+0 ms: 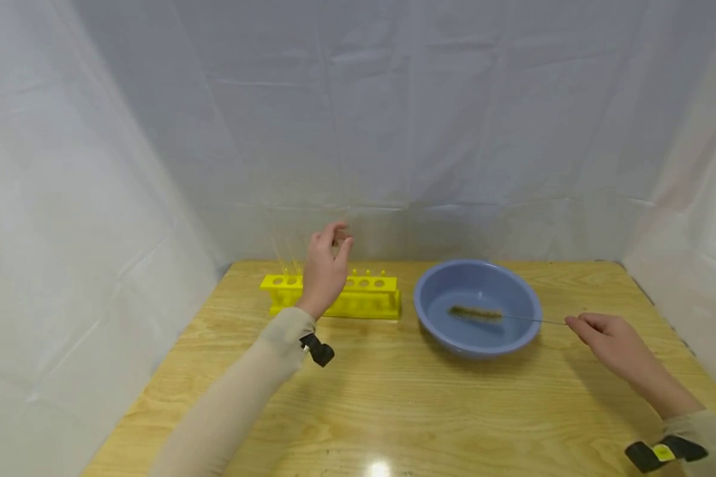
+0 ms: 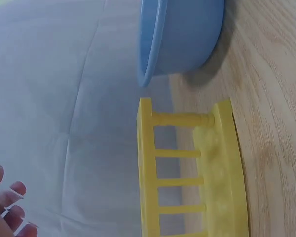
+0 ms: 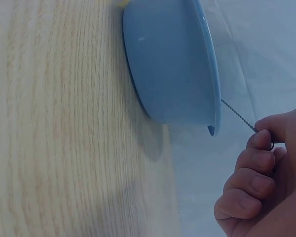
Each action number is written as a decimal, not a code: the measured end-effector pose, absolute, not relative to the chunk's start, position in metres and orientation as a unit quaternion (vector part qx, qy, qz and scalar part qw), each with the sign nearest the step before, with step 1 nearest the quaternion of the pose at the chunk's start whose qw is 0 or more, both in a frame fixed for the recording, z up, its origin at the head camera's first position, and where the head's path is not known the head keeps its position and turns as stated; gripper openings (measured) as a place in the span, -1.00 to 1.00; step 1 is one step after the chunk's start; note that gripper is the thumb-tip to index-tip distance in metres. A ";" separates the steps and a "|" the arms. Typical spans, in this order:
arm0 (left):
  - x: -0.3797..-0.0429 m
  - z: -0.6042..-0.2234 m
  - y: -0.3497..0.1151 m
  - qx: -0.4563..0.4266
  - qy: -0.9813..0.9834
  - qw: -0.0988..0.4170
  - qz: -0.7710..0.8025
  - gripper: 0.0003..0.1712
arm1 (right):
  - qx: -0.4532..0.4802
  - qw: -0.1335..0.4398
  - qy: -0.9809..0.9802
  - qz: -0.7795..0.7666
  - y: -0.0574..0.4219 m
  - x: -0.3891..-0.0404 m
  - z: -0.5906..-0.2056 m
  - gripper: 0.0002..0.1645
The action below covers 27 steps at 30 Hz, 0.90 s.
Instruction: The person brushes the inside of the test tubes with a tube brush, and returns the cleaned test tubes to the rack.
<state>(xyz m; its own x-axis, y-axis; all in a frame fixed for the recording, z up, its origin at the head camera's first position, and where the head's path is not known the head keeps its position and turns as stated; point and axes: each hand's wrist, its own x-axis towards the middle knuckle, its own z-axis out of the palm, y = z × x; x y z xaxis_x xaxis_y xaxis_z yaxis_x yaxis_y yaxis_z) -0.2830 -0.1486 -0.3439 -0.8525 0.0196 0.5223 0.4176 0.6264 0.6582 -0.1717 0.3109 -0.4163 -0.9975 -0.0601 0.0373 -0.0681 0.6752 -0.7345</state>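
My right hand (image 1: 611,344) pinches the looped end of the twisted wire handle of a test tube brush (image 1: 476,313) between thumb and fingers. The brown bristle head lies over the inside of the blue basin (image 1: 425,319), and the wire crosses the right rim. In the right wrist view the basin wall hides the bristles. My left hand (image 1: 325,268) hovers over the middle of a yellow test tube rack (image 1: 358,306), its fingers loosely bent with nothing visible between them. Thin clear test tubes (image 1: 292,255) rise at the rack's left end, and the hand hides part of its top.
The basin stands right of the rack on a wooden table (image 1: 394,397). White sheeting (image 1: 394,132) hangs behind the table and along both sides. Round holes and short pegs show along the rack's top.
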 end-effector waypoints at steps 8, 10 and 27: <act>-0.287 -0.348 -0.163 -0.090 -0.876 0.270 -0.390 -0.58 | 0.035 0.006 -0.915 0.401 0.307 -0.172 -0.416 -0.36; -0.288 -0.350 -0.165 -0.088 -0.878 0.276 -0.380 -0.58 | 0.035 0.006 -0.915 0.403 0.306 -0.173 -0.416 -0.35; -0.288 -0.361 -0.176 -0.045 -0.932 0.278 -0.228 -0.52 | 0.051 0.012 -0.915 0.401 0.302 -0.174 -0.416 -0.36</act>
